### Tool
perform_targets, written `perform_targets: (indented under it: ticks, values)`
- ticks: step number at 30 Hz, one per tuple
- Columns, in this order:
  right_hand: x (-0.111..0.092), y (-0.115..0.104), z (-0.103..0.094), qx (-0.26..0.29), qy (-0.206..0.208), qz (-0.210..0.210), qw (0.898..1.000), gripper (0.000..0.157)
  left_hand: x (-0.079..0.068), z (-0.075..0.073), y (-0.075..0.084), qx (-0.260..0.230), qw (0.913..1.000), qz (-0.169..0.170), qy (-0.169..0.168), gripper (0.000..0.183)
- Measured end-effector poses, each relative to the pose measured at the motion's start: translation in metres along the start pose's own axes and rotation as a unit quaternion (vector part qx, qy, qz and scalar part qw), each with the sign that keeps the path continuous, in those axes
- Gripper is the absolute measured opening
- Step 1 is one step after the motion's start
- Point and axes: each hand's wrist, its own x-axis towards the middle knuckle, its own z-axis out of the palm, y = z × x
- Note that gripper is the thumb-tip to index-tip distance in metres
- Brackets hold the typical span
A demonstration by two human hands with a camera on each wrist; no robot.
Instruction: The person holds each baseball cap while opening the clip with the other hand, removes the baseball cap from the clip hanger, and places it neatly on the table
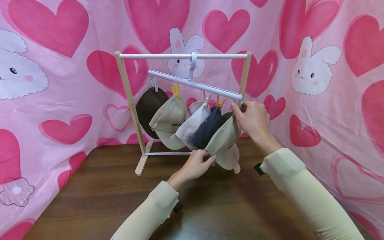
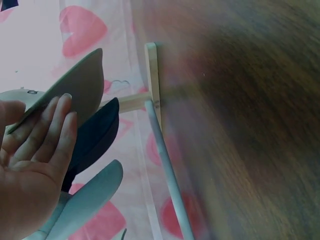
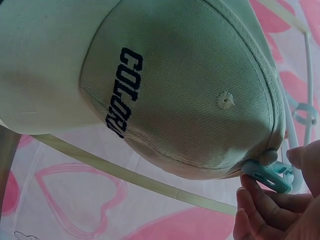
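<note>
A pale beige cap (image 1: 223,138) with dark lettering hangs at the low right end of a tilted white hanger (image 1: 196,85). My right hand (image 1: 255,120) pinches a teal clip (image 3: 270,176) at the cap's back edge, close under the hanger's end. Lower down, my left hand (image 1: 195,163) holds the same cap near its brim between thumb and fingers. Beside it hang a navy cap (image 1: 207,130), a white cap (image 1: 193,123), another beige cap (image 1: 169,118) and a dark brown cap (image 1: 150,106), each below a clip.
The hanger's hook sits on the white top bar (image 1: 156,56) of a rack with wooden posts (image 1: 129,93). A white lower bar (image 1: 168,153) runs behind the caps. The rack stands on a brown wooden table (image 1: 99,190), before pink heart-patterned cloth (image 1: 102,30).
</note>
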Motion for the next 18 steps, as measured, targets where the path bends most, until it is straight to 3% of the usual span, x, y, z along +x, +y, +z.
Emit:
perform_targets:
  ticks: [18]
  values:
    - [0.0018,-0.0016,0.0013,-0.034,0.001,0.007,0.999,0.051,-0.0004,0.0008,0.0,-0.015,0.9998,-0.008,-0.007,0.021]
